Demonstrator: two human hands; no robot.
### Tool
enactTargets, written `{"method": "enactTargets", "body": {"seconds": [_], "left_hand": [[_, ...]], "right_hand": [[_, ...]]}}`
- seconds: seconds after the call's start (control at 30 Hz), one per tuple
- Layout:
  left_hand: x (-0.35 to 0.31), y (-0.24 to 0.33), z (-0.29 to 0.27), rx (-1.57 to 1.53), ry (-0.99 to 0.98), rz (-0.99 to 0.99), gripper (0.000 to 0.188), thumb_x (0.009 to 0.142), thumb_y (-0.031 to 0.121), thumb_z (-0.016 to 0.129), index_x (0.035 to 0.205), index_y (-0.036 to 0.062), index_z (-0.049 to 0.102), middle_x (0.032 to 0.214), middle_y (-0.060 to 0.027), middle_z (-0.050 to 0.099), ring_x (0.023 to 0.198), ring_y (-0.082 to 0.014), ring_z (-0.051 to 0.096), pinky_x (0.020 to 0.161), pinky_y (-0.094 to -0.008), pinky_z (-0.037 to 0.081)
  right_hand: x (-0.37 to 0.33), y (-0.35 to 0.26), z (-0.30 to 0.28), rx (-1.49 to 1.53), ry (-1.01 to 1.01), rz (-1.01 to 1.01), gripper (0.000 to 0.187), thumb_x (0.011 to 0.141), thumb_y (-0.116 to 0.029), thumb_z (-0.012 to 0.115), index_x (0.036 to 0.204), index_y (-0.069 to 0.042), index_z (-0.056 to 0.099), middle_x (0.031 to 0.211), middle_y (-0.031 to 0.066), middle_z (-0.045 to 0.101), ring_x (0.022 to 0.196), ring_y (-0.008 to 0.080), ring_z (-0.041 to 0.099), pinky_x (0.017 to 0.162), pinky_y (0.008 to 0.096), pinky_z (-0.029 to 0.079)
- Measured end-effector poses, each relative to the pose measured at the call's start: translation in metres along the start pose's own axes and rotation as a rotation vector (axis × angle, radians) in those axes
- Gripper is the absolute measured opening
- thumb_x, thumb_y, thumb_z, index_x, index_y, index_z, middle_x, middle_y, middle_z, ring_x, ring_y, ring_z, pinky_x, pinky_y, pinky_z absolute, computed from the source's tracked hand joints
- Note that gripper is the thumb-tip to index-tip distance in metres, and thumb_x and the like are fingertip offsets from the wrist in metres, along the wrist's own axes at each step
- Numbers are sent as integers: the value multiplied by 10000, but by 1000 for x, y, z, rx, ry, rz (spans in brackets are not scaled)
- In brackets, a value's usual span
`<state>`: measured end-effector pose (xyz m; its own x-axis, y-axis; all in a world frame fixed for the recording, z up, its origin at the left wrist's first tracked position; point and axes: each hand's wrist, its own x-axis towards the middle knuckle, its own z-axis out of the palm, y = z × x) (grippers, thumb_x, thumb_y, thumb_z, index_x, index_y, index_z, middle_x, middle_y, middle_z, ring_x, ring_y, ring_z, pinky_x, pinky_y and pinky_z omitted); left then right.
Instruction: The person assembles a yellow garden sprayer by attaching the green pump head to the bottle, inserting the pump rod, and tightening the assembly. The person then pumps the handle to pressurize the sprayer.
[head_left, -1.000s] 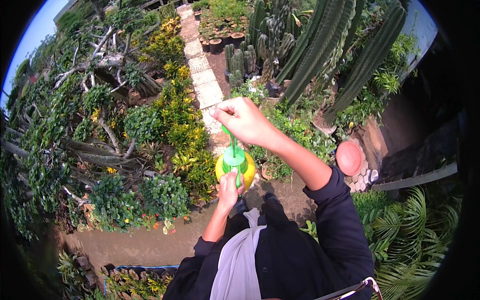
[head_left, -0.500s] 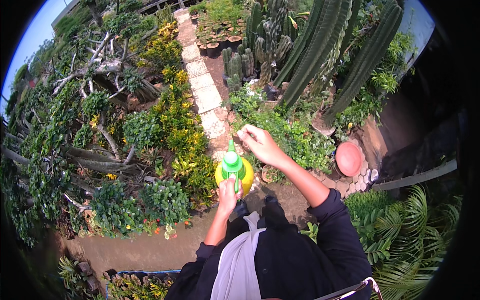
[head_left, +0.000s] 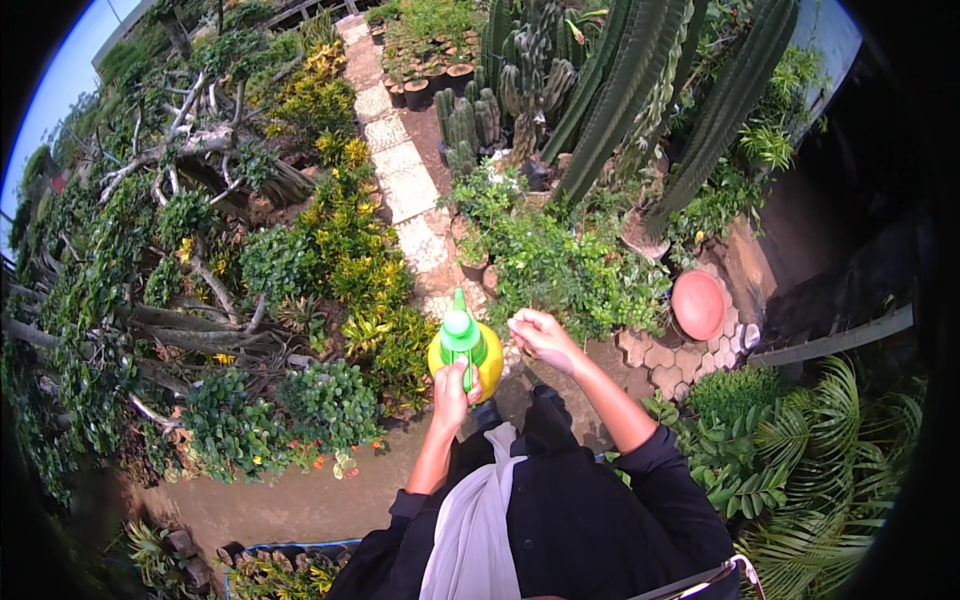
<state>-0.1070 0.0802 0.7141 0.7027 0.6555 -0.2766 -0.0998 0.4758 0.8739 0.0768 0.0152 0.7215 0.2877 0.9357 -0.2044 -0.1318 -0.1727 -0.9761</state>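
My left hand is wrapped round the green handle of a pump sprayer. The sprayer has a round yellow tank and a green top, and its nozzle points ahead, away from me. Just to the right of it, apart from the tank, my right hand is closed with the fingertips pinched together. Whatever the pinch may hold is too small to make out. Ahead of both hands grows a leafy green bush.
A pale stone path runs ahead beside yellow-green shrubs. Tall cacti stand at the far right, near a round terracotta dish. Gnarled branching shrubs fill the left. Palm fronds spread at the lower right.
My right hand has come down and back toward me, from ahead of the nozzle to the sprayer's right side. My left hand keeps its hold on the sprayer, almost unmoved.
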Motion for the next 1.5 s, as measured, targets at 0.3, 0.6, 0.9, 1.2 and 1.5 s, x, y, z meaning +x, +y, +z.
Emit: {"method": "enactTargets", "body": {"seconds": [0.3, 0.6, 0.9, 1.2, 1.5], "left_hand": [[-8, -8, 13, 81, -34, -24, 397, 896, 329, 373, 649, 25, 442, 439, -23, 383, 360, -95, 344, 371, -230, 276], [-10, -13, 23, 64, -72, -8, 389, 906, 287, 398, 615, 36, 453, 476, -22, 408, 389, -94, 375, 384, -235, 282], [-9, -15, 25, 60, -71, 21, 358, 909, 250, 392, 624, 39, 442, 497, -17, 401, 399, -92, 372, 388, -232, 283], [-6, -15, 25, 32, -75, 8, 335, 909, 239, 394, 647, 36, 447, 514, -17, 405, 405, -89, 374, 391, -229, 287], [-7, -16, 28, 38, -81, 0, 351, 915, 254, 399, 650, 31, 452, 512, -20, 406, 399, -91, 372, 387, -231, 284]], "right_hand": [[31, -10, 19, 219, 169, 112, 259, 864, -335, 555, 795, -86, 570, 664, -54, 514, 491, 9, 388, 443, 164, 314], [48, -13, 8, 191, 173, 141, 161, 819, -233, 620, 738, -94, 615, 597, -56, 504, 526, 39, 426, 493, 177, 331], [48, -8, 7, 497, 126, 249, 185, 851, -205, 566, 939, -44, 587, 876, 5, 593, 823, 105, 538, 712, 273, 444], [55, 11, -5, 726, -84, 271, 282, 886, -240, 520, 1075, -35, 560, 1033, 38, 558, 915, 157, 528, 771, 322, 462], [63, 19, -20, 597, -141, 272, 293, 872, -236, 533, 1087, -41, 571, 1016, 17, 591, 876, 130, 537, 774, 312, 459]]}}
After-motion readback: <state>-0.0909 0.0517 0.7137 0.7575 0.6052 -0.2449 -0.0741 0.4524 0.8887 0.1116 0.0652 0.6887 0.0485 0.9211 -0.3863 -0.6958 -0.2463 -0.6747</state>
